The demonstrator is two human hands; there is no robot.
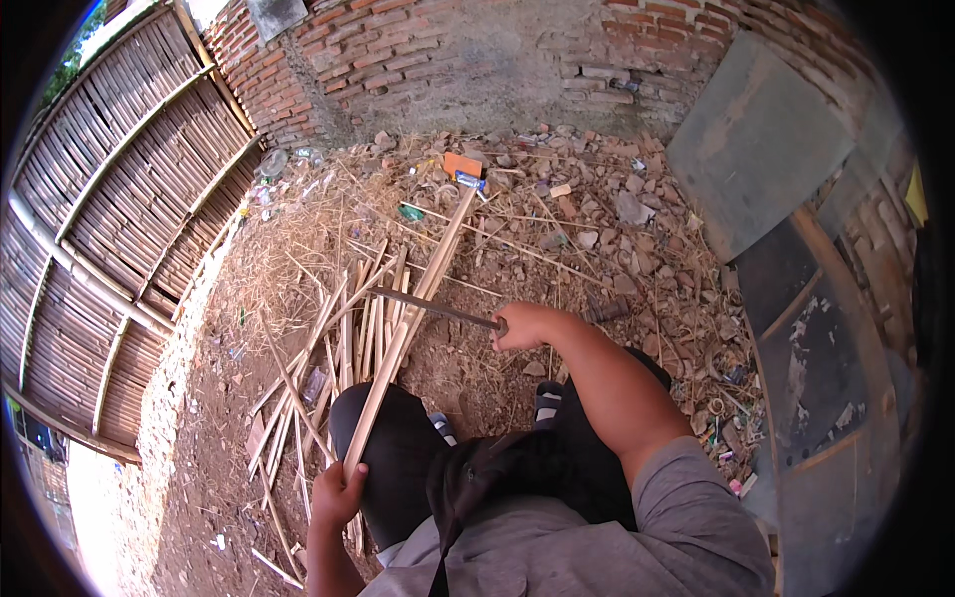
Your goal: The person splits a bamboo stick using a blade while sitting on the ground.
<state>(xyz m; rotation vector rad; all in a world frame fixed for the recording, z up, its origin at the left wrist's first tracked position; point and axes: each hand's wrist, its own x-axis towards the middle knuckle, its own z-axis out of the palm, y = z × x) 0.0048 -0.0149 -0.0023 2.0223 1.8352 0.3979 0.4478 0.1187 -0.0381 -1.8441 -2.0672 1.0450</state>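
My left hand (338,493) is closed around the near end of a long split bamboo strip (383,388), beside my left knee. The strip slants up and away to the right, and its far end lies on the rubble. In my right hand (527,326) is a long, dark, narrow-bladed knife (443,308), its handle mostly hidden by my fingers. The blade points left and crosses the strip near its middle; whether it cuts into the bamboo I cannot tell. Several pale bamboo strips (370,323) lie in a loose heap on the ground left of the held one.
A worn brick wall (477,75) closes off the far side. On the left stands a bamboo slat fence (109,209). Grey boards (761,139) lean at the right. Broken bricks and stones (637,224), dry straw (279,229) and litter cover the ground.
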